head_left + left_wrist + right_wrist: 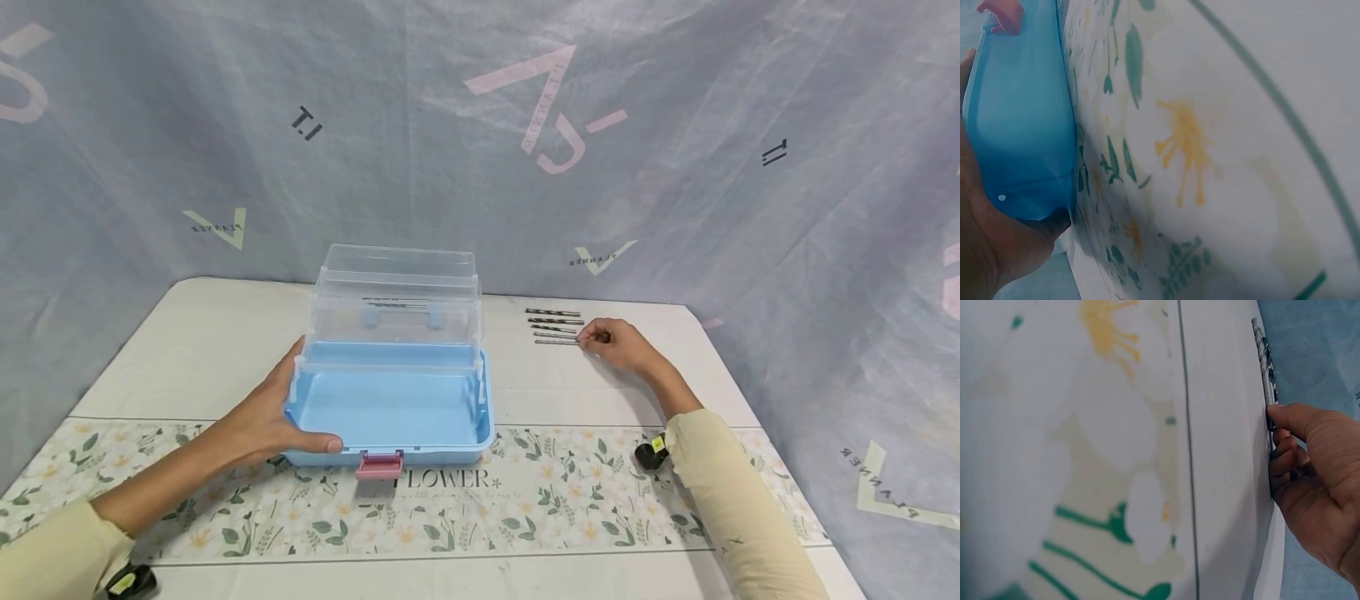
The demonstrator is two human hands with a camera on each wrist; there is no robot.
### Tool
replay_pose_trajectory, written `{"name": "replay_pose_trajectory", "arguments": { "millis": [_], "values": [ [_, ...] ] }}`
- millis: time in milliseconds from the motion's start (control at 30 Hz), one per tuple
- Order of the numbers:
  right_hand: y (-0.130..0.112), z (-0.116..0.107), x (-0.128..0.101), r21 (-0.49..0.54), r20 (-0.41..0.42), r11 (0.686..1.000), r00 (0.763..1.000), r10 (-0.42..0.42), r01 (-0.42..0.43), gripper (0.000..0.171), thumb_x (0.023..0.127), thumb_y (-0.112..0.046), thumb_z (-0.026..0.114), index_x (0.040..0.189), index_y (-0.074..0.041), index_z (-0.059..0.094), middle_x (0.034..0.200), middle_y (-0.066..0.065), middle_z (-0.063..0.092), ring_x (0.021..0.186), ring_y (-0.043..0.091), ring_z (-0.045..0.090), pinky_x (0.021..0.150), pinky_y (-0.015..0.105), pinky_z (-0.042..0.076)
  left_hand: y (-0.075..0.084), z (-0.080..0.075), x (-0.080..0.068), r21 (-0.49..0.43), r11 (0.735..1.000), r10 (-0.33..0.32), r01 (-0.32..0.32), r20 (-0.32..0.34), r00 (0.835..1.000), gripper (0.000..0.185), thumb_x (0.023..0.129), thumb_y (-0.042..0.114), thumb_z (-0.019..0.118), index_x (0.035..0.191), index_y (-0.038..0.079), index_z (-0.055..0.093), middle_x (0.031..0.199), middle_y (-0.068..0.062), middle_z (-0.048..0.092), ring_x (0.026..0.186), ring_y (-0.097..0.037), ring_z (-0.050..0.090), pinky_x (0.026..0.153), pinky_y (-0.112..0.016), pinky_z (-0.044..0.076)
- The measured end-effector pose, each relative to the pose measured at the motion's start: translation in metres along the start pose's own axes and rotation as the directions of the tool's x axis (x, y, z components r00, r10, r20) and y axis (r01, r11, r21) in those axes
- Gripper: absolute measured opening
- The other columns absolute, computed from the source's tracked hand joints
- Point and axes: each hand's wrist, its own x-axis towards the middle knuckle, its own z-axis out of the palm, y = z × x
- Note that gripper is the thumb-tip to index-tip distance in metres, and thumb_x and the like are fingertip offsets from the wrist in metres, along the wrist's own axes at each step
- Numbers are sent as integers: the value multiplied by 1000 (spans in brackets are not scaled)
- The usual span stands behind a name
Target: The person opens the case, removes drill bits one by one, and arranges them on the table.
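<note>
A light-blue plastic toolbox (390, 408) stands with its clear lid (399, 265) raised, and its inside shows bare blue. My left hand (277, 421) holds the box by its left side, thumb over the front rim and fingers behind the left wall. The left wrist view shows that hand (1007, 250) against the box's end. On the right, several dark twist drill bits lie in a row. My right hand (621, 346) pinches the right end of the nearest thin drill bit (555, 342) between thumb and fingers, low at the table surface.
A pink latch (379, 467) hangs at the box's front. Through the clear lid, more thin bits (397, 305) show behind the box. The table (225, 350) has a floral strip (570, 500) across it. Grey printed cloth (420, 167) hangs behind and to the sides.
</note>
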Motion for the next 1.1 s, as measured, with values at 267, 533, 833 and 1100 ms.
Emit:
{"name": "replay_pose_trajectory", "arguments": {
  "millis": [267,533,833,1100],
  "values": [
    [-2,-1,-2,23,-3,1000,1000,7,-7,18,114,-14,67,121,-3,79,109,16,76,89,19,59,80,32,49,0,0,1,-21,1000,4,-4,3,1000,168,74,44,106,180,23,-23,188,-32,2,167,-68,20,118,-92,31],
    [-4,-7,-2,84,5,996,1000,15,-16,20,115,-13,64,122,-3,79,118,19,78,98,23,65,85,29,53,0,0,1,-12,1000,-13,13,22,1000,166,77,46,105,180,19,-23,186,-35,-5,164,-73,15,116,-94,32],
    [-11,-10,1,114,1,993,999,38,-38,24,116,-17,63,130,-1,75,122,22,78,100,25,68,82,27,55,1,-1,0,-17,1000,-15,15,22,1000,165,77,45,104,180,17,-22,186,-37,0,164,-73,19,115,-94,34],
    [-20,-10,5,112,-23,994,1000,5,-3,26,116,-20,66,130,0,76,121,22,76,104,29,69,82,25,54,1,-1,0,-10,1000,-6,7,15,1000,165,77,45,104,180,15,-21,185,-38,7,163,-71,24,115,-92,36]
  ]
}}
